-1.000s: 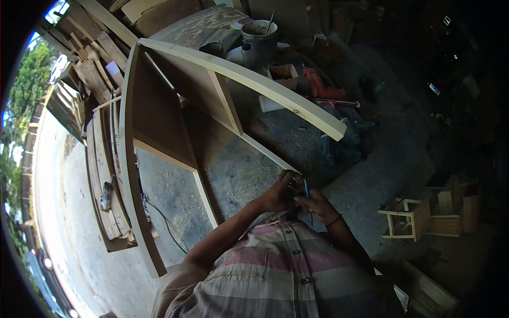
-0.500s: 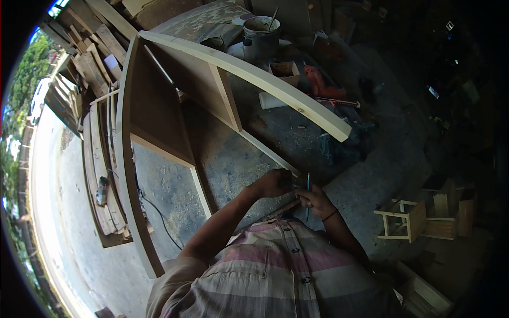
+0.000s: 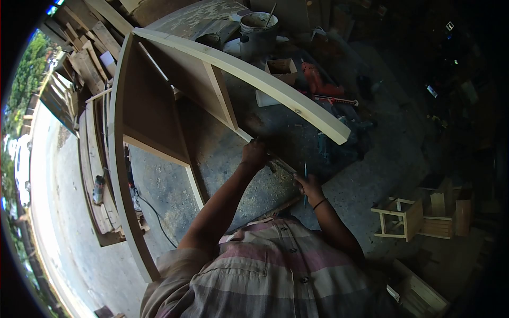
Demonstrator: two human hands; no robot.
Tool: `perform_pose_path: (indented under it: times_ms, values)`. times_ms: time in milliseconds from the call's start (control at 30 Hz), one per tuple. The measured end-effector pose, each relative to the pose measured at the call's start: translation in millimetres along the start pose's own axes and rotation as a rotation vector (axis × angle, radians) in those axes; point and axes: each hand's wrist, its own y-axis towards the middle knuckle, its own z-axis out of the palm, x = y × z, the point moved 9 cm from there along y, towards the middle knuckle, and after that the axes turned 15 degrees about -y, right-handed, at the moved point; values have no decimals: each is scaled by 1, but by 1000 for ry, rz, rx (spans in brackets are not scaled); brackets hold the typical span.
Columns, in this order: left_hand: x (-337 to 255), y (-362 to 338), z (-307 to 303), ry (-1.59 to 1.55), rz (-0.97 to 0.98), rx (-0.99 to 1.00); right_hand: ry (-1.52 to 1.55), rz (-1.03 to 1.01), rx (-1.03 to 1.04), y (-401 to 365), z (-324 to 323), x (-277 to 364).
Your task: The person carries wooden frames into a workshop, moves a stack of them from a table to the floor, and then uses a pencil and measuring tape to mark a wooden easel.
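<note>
My left hand is closed on or over a narrow wooden rail of the frame; what its fingers grip is hidden. A thin blue pencil stands upright in the fingers of my right hand, near the rail's close end. Between the two hands runs a narrow strip along the rail, too dark to name. The wooden frame has brown panels and two long pale curved-looking beams: one beam passes beyond my hands, the other beam lies to the left.
A red power tool, an open box and a bucket stand beyond the frame. Small wooden stools are at the right. Timber pieces are stacked at the left, and a black cable crosses the floor.
My left hand has moved away from my right hand, up and left along the rail. The right hand stays nearly in place with the pencil. The view has shifted slightly.
</note>
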Motion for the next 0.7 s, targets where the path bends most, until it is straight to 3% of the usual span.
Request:
perform_pose_path:
  times_ms: [200, 300, 367, 467, 500, 567, 700]
  values:
    - [-3, 5, -6, 44, -1, -30, -140, 14, -18, 5, -5, 5]
    - [-4, 4, -10, -8, -16, -22, -327, -111, -172, 2, -25, 28]
    - [0, 4, -8, -57, -31, -12, -9, -78, -187, -23, -34, 70]
    - [-1, 4, -6, -36, 28, -22, 110, -106, -173, -18, -43, 82]
    - [-2, 4, -8, -47, 20, -21, 110, -102, -172, -17, -52, 83]
    - [-7, 3, -12, -59, 10, -20, -105, -142, 39, -18, -51, 92]
    - [-5, 2, -12, -40, -30, -6, 70, -212, -90, -29, -30, 118]
